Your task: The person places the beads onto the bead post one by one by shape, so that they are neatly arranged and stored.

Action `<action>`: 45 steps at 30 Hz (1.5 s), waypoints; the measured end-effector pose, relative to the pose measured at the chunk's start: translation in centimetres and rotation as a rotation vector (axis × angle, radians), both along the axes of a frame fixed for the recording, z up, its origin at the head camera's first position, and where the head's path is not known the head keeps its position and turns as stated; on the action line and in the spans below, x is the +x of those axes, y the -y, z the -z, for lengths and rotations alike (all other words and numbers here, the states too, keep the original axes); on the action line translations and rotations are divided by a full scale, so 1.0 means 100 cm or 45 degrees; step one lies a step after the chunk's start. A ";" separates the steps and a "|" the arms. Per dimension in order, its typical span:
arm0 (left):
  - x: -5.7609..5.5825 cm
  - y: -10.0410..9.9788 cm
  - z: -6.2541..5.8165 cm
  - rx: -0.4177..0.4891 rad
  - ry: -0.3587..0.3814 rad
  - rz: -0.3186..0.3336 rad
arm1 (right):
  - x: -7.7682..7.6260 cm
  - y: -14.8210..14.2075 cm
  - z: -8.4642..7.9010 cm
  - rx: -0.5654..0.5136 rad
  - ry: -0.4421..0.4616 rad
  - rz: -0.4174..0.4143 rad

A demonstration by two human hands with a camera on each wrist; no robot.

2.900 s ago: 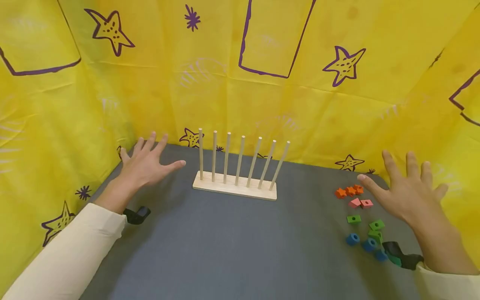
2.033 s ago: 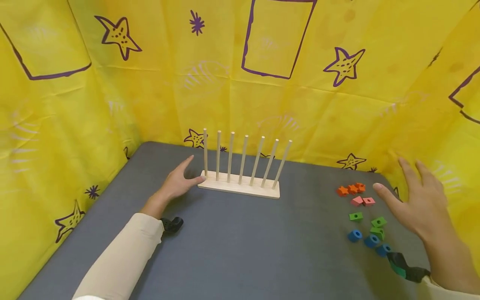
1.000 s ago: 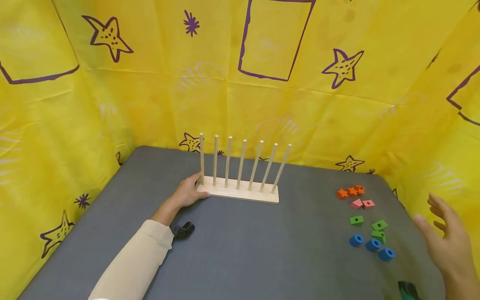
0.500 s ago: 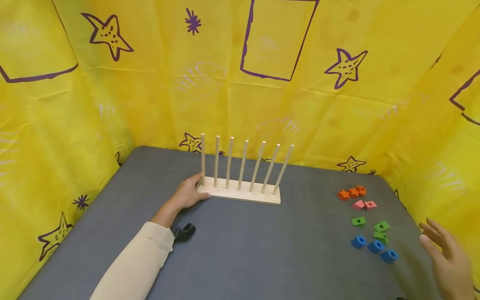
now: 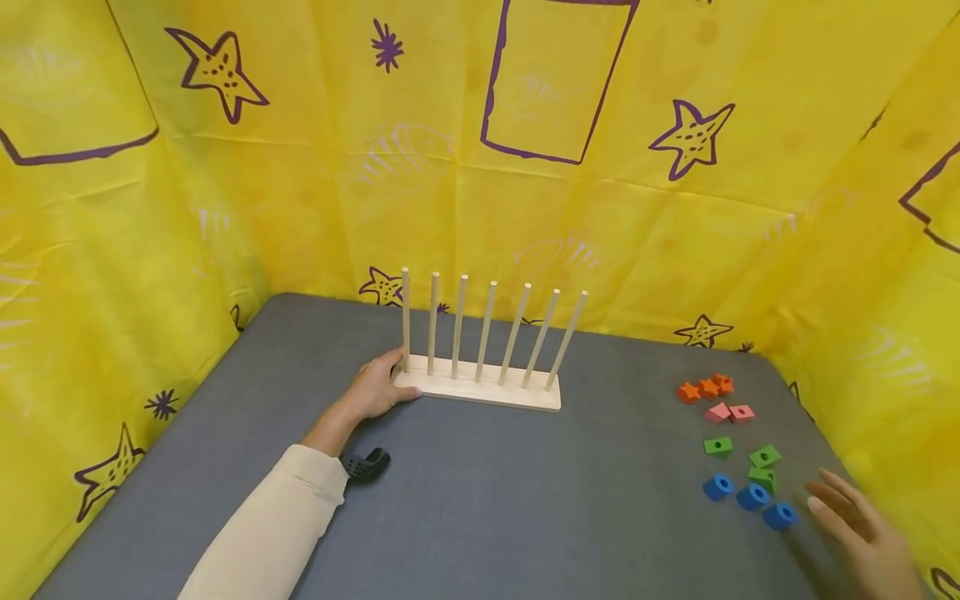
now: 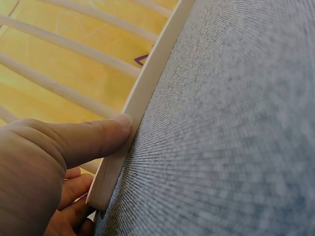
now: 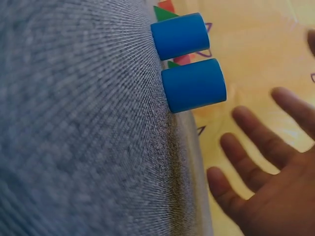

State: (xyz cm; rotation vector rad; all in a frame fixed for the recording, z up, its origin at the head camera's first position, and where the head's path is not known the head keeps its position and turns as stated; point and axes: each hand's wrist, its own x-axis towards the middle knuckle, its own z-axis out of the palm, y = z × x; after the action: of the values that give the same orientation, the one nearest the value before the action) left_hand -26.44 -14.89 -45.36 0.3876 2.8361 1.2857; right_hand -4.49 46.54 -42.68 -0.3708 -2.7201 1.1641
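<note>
A wooden peg stand [image 5: 483,390], a flat base with a row of several upright bare pegs, stands on the grey cloth. Its left end is gripped by my left hand [image 5: 369,388]; in the left wrist view the thumb [image 6: 106,135] lies along the base's front edge and the other fingers are behind. At the right, my right hand [image 5: 866,529] hovers with fingers apart, holding nothing. Nearest to it are three blue cylinders [image 5: 752,497] with holes; the right wrist view shows two upright blue cylinders [image 7: 194,85] beside the extended fingers.
Beyond the cylinders lie three green blocks [image 5: 717,447], two pink blocks [image 5: 742,413] and three orange star-shaped pieces [image 5: 688,392]. A yellow patterned curtain [image 5: 330,192] hangs around the back and sides of the grey table [image 5: 525,500]. A black strap [image 5: 366,465] is at the left wrist.
My left hand has moved from above the table's left side to the stand's left end and taken hold of it. My right hand has dropped lower, then come in towards the blue cylinders.
</note>
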 end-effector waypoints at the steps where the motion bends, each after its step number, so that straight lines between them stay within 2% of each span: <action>1: 0.000 0.000 0.001 -0.005 0.000 0.001 | -0.001 -0.001 0.001 -0.002 0.073 0.020; 3: -0.001 0.000 0.002 -0.013 0.000 0.003 | -0.004 -0.001 0.005 -0.020 0.178 0.077; 5: -0.001 0.000 0.003 -0.010 0.000 0.006 | -0.006 -0.002 0.011 0.006 0.234 0.129; 8: 0.000 0.000 0.003 -0.002 -0.003 0.005 | -0.009 -0.002 0.021 0.054 0.246 0.175; 11: 0.000 0.000 0.002 0.001 -0.001 0.002 | -0.013 0.001 0.028 0.033 0.275 0.197; 15: -0.002 0.001 0.003 -0.008 0.000 0.002 | -0.018 0.005 0.029 0.049 0.380 0.242; 17: -0.003 0.001 0.003 -0.008 0.000 0.005 | -0.019 0.006 0.028 0.102 0.392 0.244; 24: -0.003 0.001 0.003 -0.005 -0.004 0.010 | -0.016 0.017 0.016 0.146 0.220 0.310; 28: -0.003 0.001 0.004 0.000 0.004 0.011 | -0.015 0.027 0.001 0.191 0.184 0.325; 37: -0.002 0.000 0.004 0.016 0.006 0.010 | -0.011 0.051 -0.039 0.344 -0.036 0.161; 45: 0.000 0.000 0.003 0.022 0.032 0.006 | -0.010 0.077 -0.066 0.315 -0.219 0.102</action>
State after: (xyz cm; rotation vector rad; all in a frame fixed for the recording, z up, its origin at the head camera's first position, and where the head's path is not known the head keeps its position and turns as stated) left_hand -26.49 -14.89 -45.70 0.3757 2.8035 1.3061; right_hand -5.50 38.86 -36.12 -0.3249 -2.6296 0.7873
